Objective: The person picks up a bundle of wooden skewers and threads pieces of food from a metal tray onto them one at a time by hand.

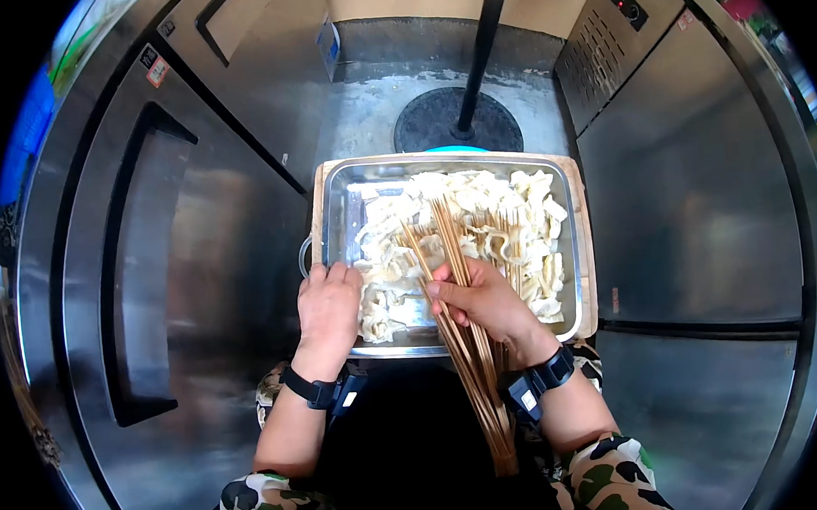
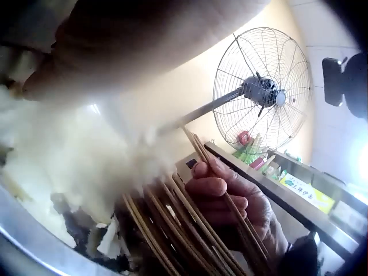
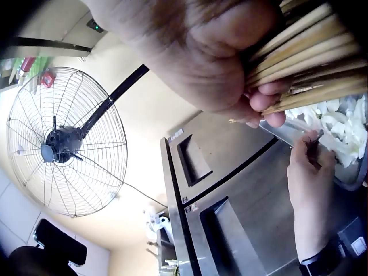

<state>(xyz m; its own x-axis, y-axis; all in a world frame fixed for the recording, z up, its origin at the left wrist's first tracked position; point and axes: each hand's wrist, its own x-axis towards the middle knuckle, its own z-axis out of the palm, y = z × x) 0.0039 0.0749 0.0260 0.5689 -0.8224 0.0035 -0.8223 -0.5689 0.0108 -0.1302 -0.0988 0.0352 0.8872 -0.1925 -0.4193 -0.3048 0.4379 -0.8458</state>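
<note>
A steel tray holds pale, folded strips of food, with several thin skewers lying among them. Between thumb and fingers, my right hand grips a bundle of bamboo skewers that slants over the tray's front rim towards my body. One skewer angles apart from the bundle's upper end. At the tray's left front corner, my left hand bends its fingers down beside the strips. Its fingertips are hidden from above and blurred in the left wrist view, so I cannot tell whether they pinch a strip.
Beneath the tray is a wooden board. Steel cabinets stand close on the left, and another steel unit on the right. Behind the tray, a fan stands on a round black base.
</note>
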